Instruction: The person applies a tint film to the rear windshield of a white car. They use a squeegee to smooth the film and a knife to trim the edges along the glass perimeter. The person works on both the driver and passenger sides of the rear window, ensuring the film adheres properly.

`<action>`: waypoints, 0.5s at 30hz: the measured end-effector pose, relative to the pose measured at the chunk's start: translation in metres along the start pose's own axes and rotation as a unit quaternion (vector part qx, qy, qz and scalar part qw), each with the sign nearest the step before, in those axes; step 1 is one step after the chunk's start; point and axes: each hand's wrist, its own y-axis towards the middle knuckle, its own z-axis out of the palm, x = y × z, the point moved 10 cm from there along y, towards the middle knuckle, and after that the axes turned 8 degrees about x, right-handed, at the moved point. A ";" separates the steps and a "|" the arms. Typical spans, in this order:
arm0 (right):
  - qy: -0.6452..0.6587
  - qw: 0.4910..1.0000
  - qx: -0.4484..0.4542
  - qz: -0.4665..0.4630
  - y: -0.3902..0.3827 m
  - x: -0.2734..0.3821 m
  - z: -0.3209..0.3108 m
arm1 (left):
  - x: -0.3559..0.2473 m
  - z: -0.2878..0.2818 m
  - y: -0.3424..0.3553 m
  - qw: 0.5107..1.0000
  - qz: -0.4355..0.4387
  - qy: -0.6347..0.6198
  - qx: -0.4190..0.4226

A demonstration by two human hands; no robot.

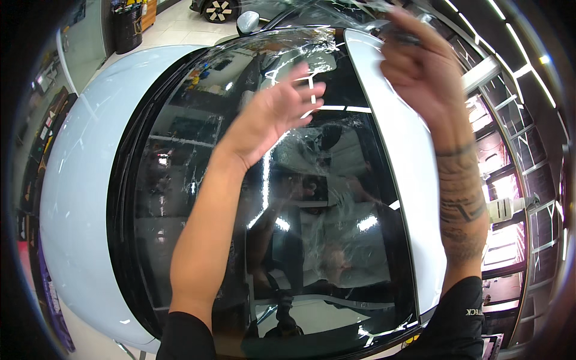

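My left hand [277, 111] is over the car's windshield [324, 240], its fingers spread and slightly blurred, with nothing seen in them. Wet-looking streaks and bright reflections cover the dark glass. Farther off and to the right, my right hand [423, 66] is raised above the far end of the white roof edge [399, 144]. Its fingers are curled in and smeared by motion. A small dark spot shows among them, too blurred to name. Clear, shiny streaks like a transparent film [336, 13] run beside that hand at the far edge.
The car's pale blue hood [84, 180] curves along the left, beyond the black cowl [129, 180]. A side mirror [248, 23] sticks out at the far side. Behind it stand another car's wheel [219, 10] and a black bin [128, 27]. Windows and ceiling lights line the right.
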 end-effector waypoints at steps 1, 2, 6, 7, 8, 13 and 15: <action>-0.104 0.984 -0.141 -0.001 0.008 -0.015 0.009 | -0.023 0.005 0.003 0.992 0.054 -0.109 0.038; -0.209 0.972 -0.111 0.005 0.021 -0.030 0.037 | -0.052 0.005 0.002 0.979 0.097 -0.172 0.044; -0.306 0.941 -0.004 0.147 0.028 -0.079 0.054 | -0.124 -0.068 -0.065 0.904 0.181 -0.185 -0.339; -0.337 0.928 -0.012 0.159 0.024 -0.081 0.041 | -0.147 -0.087 -0.097 0.915 0.195 -0.091 -0.341; -0.353 0.922 -0.029 0.155 0.014 -0.081 0.021 | -0.169 -0.104 -0.140 0.918 0.208 0.000 -0.338; -0.398 0.901 -0.090 0.149 -0.050 -0.098 -0.075 | -0.279 -0.177 -0.467 0.744 0.146 0.374 -0.533; -0.424 0.880 -0.106 0.185 -0.065 -0.105 -0.092 | -0.317 -0.195 -0.648 0.388 -0.208 0.645 -0.624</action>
